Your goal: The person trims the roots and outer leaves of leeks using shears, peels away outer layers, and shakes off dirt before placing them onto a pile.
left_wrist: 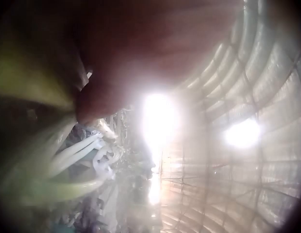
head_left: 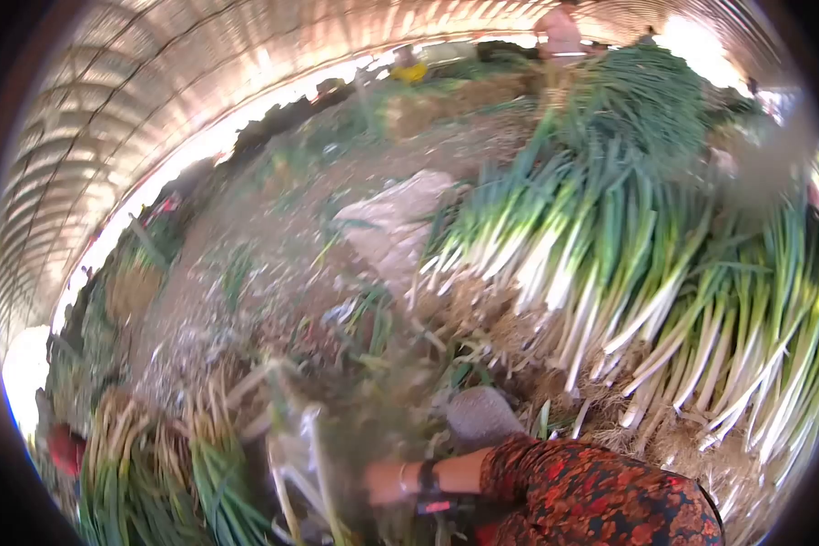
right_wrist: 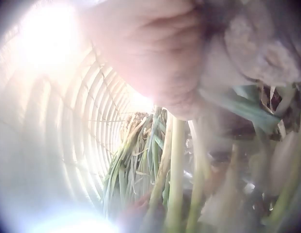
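Observation:
In the head view, a floral sleeve and a banded wrist reach in from the lower right, where blur hides the fingers. My right hand fills the top of the right wrist view, its fingers curled over long pale green-onion stalks that hang below. Dark and blurred, my left hand covers the top of the left wrist view. Its fingertip end lies against a thick yellow-green stalk, and the grip is partly hidden. White stalks show below it.
A long row of green onions lies at the right, roots towards me. More bundles lie at lower left. A pale sheet and a grey block rest on littered ground. A person is at the back under the arched roof.

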Motion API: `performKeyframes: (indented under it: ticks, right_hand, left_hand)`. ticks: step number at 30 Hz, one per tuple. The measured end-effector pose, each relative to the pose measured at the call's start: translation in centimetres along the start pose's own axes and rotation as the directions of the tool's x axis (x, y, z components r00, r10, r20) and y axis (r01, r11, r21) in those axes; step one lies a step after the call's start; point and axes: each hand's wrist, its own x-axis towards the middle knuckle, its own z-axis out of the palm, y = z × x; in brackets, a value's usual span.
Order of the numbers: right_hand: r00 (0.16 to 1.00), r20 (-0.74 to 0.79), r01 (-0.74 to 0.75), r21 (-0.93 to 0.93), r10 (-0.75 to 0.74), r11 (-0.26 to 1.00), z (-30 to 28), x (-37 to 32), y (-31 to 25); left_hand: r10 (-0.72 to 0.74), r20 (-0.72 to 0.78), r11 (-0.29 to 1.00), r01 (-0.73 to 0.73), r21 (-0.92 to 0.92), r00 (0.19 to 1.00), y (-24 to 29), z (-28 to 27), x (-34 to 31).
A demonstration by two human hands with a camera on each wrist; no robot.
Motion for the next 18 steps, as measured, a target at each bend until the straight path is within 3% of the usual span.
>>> performKeyframes:
  ticks: [2, 3, 4, 5, 6, 7, 9, 10, 13, 16, 18]
  right_hand:
    - [0.999, -0.017, 0.041, -0.056, -0.042, 0.998, 0.4, -0.2, 0.2]
    - [0.999, 0.035, -0.010, 0.019, 0.009, 1.000, -0.7, -1.3, -0.9]
    - [0.998, 0.056, -0.027, -0.041, 0.029, 0.999, -0.9, -2.0, -1.9]
    - [0.967, -0.164, 0.186, -0.052, -0.192, 0.981, 1.3, -1.8, -1.3]
    - [0.989, -0.033, 0.147, 0.002, -0.147, 0.989, 2.2, -2.4, 0.2]
    - [0.988, 0.155, 0.016, -0.013, -0.014, 1.000, -1.3, -4.4, -4.6]
    - [0.986, 0.101, 0.130, 0.049, -0.134, 0.990, -1.3, -6.4, -6.5]
    - [0.978, 0.158, 0.135, 0.031, -0.138, 0.990, -1.0, -6.9, -7.1]
    - [0.949, 0.267, 0.183, -0.041, -0.166, 0.982, -0.7, -9.1, -7.7]
    - [0.897, 0.374, 0.267, -0.031, -0.237, 0.963, -1.0, -11.2, -9.8]
    - [0.901, 0.405, 0.221, -0.110, -0.159, 0.969, -0.8, -10.2, -8.5]
  left_hand:
    - [0.068, -0.015, 0.998, -0.068, 0.017, 0.998, -6.8, 1.2, 0.5]
    - [-0.011, 0.068, 0.979, 0.025, -0.202, 0.998, 5.9, -0.7, -4.2]
    - [-0.060, 0.064, 0.975, 0.073, -0.211, 0.996, 5.2, -0.5, -4.0]
    - [-0.109, 0.061, 0.968, 0.120, -0.221, 0.992, 5.9, -0.7, -4.1]
    - [-0.153, 0.094, 0.903, 0.178, -0.390, 0.984, 6.8, -1.3, -5.1]
    - [-0.136, 0.031, 0.942, 0.139, -0.305, 0.990, 4.8, -0.9, -4.5]
    - [-0.213, 0.107, 0.829, 0.238, -0.506, 0.971, 4.9, -1.3, -4.8]
    - [-0.229, 0.083, 0.855, 0.242, -0.459, 0.970, 2.4, -0.2, -4.2]
    - [-0.250, 0.064, 0.729, 0.231, -0.644, 0.966, -0.7, 2.4, -3.3]
    - [-0.255, -0.046, 0.823, 0.192, -0.535, 0.966, 0.6, 1.9, -3.8]
    - [-0.281, -0.039, 0.816, 0.217, -0.535, 0.959, 0.5, 2.2, -3.5]
